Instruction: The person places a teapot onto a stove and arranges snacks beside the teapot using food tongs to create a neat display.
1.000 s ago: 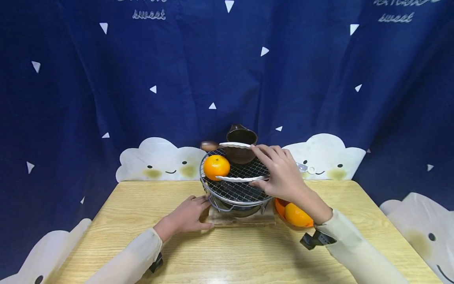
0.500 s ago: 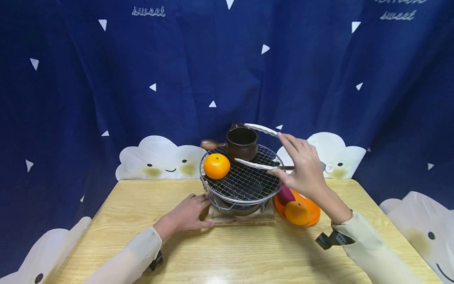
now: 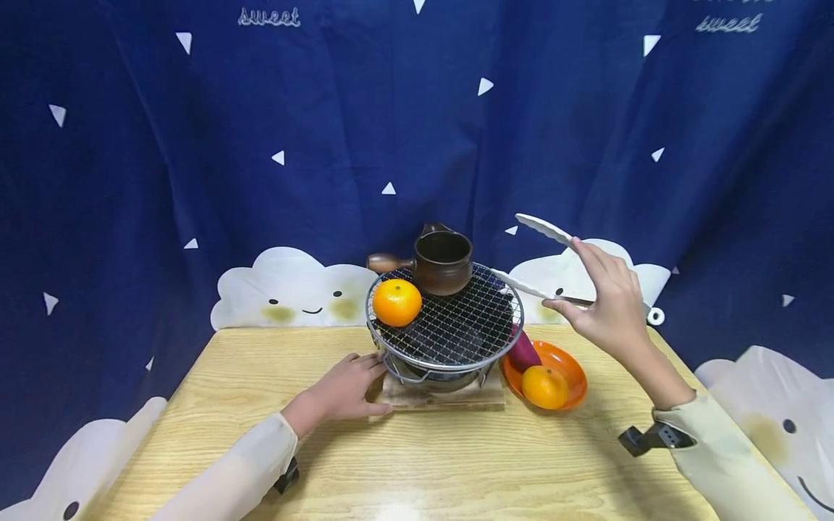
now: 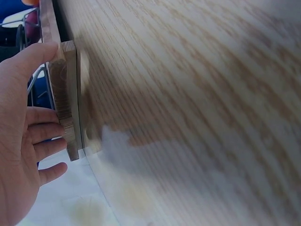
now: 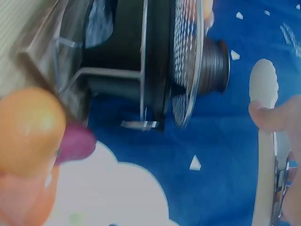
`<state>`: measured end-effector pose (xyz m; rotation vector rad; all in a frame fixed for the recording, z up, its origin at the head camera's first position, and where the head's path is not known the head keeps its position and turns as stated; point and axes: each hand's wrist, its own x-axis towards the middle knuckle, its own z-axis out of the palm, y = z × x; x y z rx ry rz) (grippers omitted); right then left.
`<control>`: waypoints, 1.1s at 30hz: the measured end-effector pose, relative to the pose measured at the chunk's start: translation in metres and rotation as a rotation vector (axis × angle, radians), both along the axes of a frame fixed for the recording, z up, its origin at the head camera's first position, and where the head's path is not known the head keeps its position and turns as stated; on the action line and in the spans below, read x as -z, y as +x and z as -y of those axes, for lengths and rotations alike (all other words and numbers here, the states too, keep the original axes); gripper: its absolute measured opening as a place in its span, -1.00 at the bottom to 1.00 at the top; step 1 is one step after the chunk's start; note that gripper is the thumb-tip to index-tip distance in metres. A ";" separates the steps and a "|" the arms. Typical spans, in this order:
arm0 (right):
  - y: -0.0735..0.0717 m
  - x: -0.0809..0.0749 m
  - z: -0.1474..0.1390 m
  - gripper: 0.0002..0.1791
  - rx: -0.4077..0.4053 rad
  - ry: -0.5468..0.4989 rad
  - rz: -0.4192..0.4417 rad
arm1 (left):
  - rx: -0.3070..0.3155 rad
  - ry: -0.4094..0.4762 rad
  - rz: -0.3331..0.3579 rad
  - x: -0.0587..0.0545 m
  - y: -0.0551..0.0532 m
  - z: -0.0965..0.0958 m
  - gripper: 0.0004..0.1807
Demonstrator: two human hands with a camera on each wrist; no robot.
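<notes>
My right hand (image 3: 609, 307) holds a pair of tongs (image 3: 542, 227) with white scalloped tips in the air right of the round grill. Thumb and fingers keep the tongs' arms spread, with nothing between the tips. On the wire rack (image 3: 469, 336), a tangerine (image 3: 397, 302) sits at the left, beside a brown side-handled pot (image 3: 443, 264). My left hand (image 3: 342, 391) rests against the left end of the wooden board (image 3: 456, 398) under the grill. In the left wrist view, the thumb and loosely bent fingers (image 4: 44, 129) touch the board's edge.
An orange dish (image 3: 573, 373) stands right of the board. It holds another tangerine (image 3: 544, 387) and a purple elongated item (image 3: 523, 353), perhaps a sweet potato, partly hidden by the rack. A blue curtain (image 3: 391, 130) with white clouds hangs behind the wooden table (image 3: 423, 463).
My right hand has carried the tongs from beside the tangerine and pot off to the right, past the rack. The tangerine stays on the rack, and my left hand keeps its place.
</notes>
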<state>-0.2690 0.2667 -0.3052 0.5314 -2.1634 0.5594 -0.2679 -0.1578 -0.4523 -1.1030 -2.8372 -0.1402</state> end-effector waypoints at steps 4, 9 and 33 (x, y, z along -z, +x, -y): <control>-0.004 0.004 -0.021 0.11 0.035 -0.025 0.047 | 0.001 -0.006 0.000 -0.002 -0.001 0.000 -0.04; -0.008 0.010 -0.046 0.13 0.060 -0.023 0.128 | 0.000 -0.009 -0.004 -0.004 -0.002 0.000 -0.05; 0.002 0.048 -0.100 0.05 -0.100 0.172 0.603 | 0.001 0.001 -0.007 -0.001 0.001 0.000 -0.05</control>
